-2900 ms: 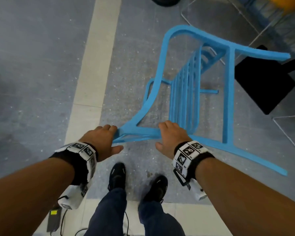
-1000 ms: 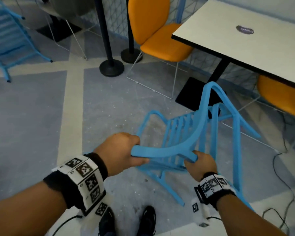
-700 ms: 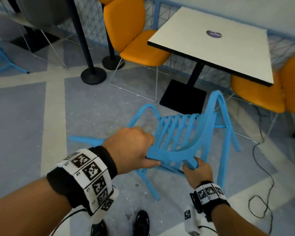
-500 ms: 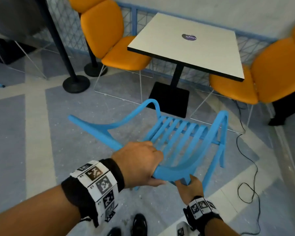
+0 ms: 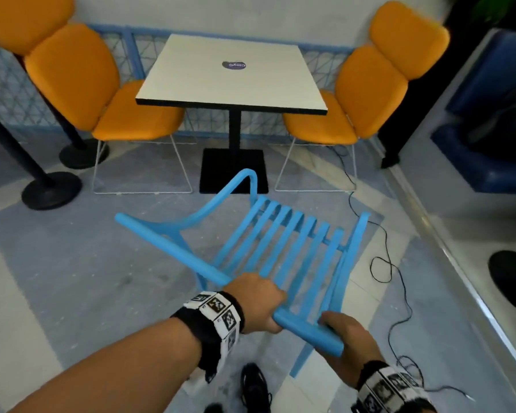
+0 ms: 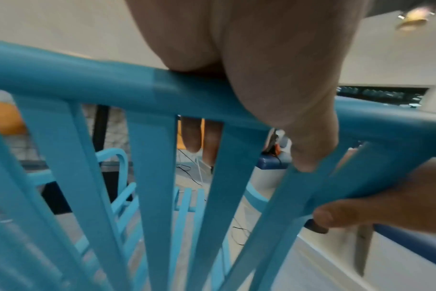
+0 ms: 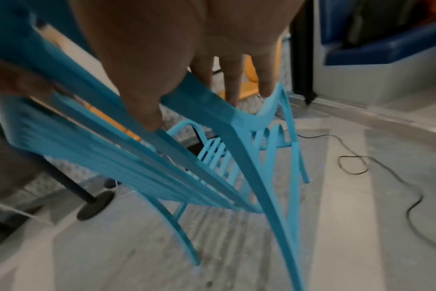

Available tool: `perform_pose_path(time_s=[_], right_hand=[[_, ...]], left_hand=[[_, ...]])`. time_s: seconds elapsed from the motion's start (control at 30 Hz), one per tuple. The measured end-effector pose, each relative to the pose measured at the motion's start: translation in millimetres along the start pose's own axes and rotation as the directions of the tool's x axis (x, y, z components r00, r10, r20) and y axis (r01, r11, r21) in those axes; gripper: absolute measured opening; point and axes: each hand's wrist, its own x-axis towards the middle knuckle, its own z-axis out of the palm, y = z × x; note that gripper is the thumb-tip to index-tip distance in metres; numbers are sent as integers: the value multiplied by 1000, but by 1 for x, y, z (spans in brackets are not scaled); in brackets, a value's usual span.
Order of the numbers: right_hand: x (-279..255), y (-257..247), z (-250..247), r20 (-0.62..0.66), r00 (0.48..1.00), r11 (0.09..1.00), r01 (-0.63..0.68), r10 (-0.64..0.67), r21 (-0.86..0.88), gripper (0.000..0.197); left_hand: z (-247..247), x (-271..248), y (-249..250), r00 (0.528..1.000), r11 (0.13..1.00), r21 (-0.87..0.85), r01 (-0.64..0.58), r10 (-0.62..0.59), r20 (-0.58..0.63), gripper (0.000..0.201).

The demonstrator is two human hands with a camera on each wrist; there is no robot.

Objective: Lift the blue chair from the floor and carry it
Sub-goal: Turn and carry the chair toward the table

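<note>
The blue chair (image 5: 280, 248) hangs tilted in front of me, slatted back uppermost, and its legs look clear of the grey floor. My left hand (image 5: 256, 302) grips the chair's curved top rail from above. In the left wrist view the left hand (image 6: 274, 88) has its thumb (image 6: 311, 149) in front of the rail (image 6: 112, 86) and its fingers behind. My right hand (image 5: 346, 332) holds the same rail at its right end, close beside the left. The right wrist view shows the right hand (image 7: 187, 59) wrapped over the chair (image 7: 236, 137) where rail meets side post.
A white table (image 5: 191, 70) on a black pedestal stands straight ahead, with an orange chair at its left (image 5: 102, 99) and right (image 5: 355, 99). Black post bases (image 5: 51, 189) stand far left. A black cable (image 5: 382, 263) trails on the floor. At right are a blue bench (image 5: 489, 144) and a dark shoe (image 5: 513, 278).
The chair has come up off the floor and swung round with me; the table now lies straight ahead. Both hands keep hold of the top rail.
</note>
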Motion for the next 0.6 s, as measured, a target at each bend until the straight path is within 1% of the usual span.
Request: perform_pose_path(time_s=[0.1,0.17,0.2,0.27,0.4,0.5,0.6], right_hand=[[-20,20,-10,81,996,999,-39,38,16,32],[-32,28,-13,117,992,999,-51,48,18,29],[-37,31,-14,121,991,997,-69,65,29,29],[-48,41,-12,87,991,993,-109,104,50,31],[-68,68,1,36,981,979,-192,190,74,41],[-78,75,2,47,967,966,-253,250,60,39],[-86,71,-8,71,962,962,-269,265,52,34]], left_hand=[[8,13,28,992,996,39,-77,72,102,30],[15,21,47,986,991,44,-125,119,118,28],[19,25,55,985,990,46,-133,126,119,27],[27,32,67,983,989,51,-138,130,132,27],[41,42,90,979,991,35,-132,124,161,24],[47,48,100,977,989,39,-144,136,165,22],[48,52,101,976,987,48,-155,146,161,23]])
